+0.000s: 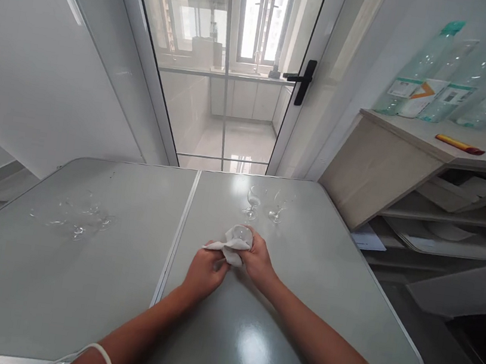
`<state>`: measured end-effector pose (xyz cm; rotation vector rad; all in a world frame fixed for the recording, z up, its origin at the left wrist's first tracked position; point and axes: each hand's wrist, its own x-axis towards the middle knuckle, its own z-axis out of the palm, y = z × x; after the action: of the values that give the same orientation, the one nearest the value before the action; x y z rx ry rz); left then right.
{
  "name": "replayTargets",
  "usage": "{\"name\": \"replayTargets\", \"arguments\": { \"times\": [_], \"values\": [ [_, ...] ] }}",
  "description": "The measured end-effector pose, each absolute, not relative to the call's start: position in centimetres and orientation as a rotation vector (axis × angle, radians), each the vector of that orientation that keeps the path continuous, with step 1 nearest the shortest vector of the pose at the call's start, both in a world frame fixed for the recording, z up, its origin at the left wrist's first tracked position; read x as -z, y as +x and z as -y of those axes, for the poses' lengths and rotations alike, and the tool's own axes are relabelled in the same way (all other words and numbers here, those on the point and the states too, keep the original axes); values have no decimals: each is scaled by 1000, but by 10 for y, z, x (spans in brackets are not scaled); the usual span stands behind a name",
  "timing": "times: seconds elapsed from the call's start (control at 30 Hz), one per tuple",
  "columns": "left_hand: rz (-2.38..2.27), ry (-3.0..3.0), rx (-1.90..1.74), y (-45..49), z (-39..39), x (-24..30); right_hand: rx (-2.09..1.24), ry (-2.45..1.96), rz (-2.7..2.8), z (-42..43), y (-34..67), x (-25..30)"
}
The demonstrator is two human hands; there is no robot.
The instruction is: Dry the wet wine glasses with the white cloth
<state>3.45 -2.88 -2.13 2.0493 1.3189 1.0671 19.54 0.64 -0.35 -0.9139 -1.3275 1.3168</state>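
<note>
The fingers of the right hand [258, 260] curl round a clear glass [242, 234], while those of the left hand [207, 270] pinch a white cloth [232, 257] bunched against it; both forearms reach in from the bottom edge, converging just below the frame's centre; the one held glass there is round-bowled and see-through, its lower part hidden; above it, two stemmed glasses [254, 198] stand on the tabletop [313, 264]; at mid-left sits clear glassware [78, 231], too transparent to count.
</note>
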Motion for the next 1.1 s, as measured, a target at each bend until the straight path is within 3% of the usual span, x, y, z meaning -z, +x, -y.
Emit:
{"name": "replayTargets", "arguments": {
  "times": [0.17, 0.47, 0.8, 1.0, 1.1],
  "values": [
    [-1441, 2076, -1252, 34, 36, 18, -1392, -850, 1242, -3, 192, 4],
    [-1406, 1643, -1566, 24, 39, 17, -1195, -860, 1209, -1, 195, 3],
    [-1163, 1335, -1431, 23, 29, 10, -991, -1024, 2017, -1, 204, 11],
    [-937, 1218, -1424, 16, 27, 10, -1479, -822, 1779, -10, 211, 8],
    [-896, 1200, -1448, 17, 26, 11, -1349, -977, 1505, -11, 208, 7]
  ]
}}
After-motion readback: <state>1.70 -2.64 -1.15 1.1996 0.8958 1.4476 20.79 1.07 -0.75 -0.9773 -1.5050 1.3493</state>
